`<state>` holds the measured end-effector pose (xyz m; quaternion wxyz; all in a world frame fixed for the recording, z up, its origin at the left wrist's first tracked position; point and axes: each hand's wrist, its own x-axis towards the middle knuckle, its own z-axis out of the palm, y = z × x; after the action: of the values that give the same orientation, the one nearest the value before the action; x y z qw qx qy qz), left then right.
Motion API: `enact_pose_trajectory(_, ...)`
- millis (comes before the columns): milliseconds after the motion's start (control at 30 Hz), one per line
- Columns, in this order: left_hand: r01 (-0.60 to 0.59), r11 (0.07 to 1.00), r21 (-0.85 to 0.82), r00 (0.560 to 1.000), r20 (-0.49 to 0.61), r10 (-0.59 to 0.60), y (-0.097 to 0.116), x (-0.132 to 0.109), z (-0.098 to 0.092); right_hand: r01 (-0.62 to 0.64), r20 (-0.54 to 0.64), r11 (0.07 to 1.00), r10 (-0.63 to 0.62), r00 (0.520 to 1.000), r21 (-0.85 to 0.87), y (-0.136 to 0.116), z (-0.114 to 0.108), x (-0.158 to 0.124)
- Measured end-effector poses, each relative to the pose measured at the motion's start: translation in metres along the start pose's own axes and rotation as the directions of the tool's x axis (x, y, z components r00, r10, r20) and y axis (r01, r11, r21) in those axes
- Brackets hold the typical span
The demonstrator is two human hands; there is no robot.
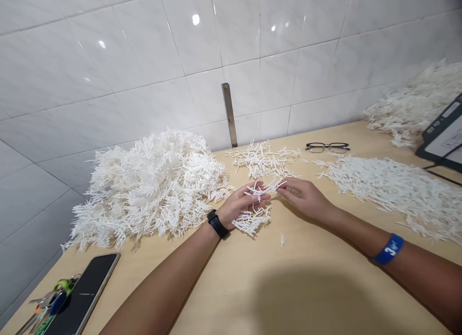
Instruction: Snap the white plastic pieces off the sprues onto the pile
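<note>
Left hand (pixel 240 202) holds several white sprigs (pixel 257 191), right hand (pixel 305 196) pinching one strand (pixel 281 184).

Across the fingers of my left hand (pixel 240 203) lie thin white branched sprigs (pixel 257 192), prongs splayed at odd angles. At their three o'clock, my right hand (pixel 305 196) has its fingertips at a slender white strand (pixel 280 185). At six o'clock sits a tangled white bunch (pixel 252 222); at five, one small pronged piece (pixel 282 239) lies apart.
</note>
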<state>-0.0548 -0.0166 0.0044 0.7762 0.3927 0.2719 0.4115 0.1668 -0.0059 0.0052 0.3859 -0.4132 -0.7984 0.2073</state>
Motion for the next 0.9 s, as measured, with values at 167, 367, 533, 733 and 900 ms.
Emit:
enact_pose_trajectory(167, 0.017, 0.997, 0.081, 0.998, -0.059, -0.012, -0.008, 0.0, 0.002, -0.025, -0.156, 1.0, 0.023, 0.987, -0.012, -0.006, -0.002, -0.003)
enact_pose_trajectory(367, -0.022, 0.981, 0.192, 1.0, -0.012, 0.025, -0.015, 0.004, 0.001, 0.064, 0.074, 0.998, -0.064, 0.995, 0.003, -0.018, 0.002, -0.009)
enact_pose_trajectory(533, -0.029, 0.961, 0.275, 0.999, 0.034, 0.021, -0.017, 0.003, 0.002, 0.11, 0.14, 0.993, -0.104, 0.985, -0.038, -0.017, 0.007, -0.01)
enact_pose_trajectory(733, -0.044, 0.873, 0.485, 0.998, 0.056, 0.019, -0.017, 0.002, 0.002, 0.17, 0.068, 0.982, -0.164, 0.984, -0.084, -0.018, 0.009, -0.012)
enact_pose_trajectory(900, -0.09, 0.775, 0.626, 0.995, 0.016, 0.102, -0.019, 0.001, 0.006, 0.152, 0.052, 0.986, -0.148, 0.988, -0.066, -0.017, 0.01, -0.01)
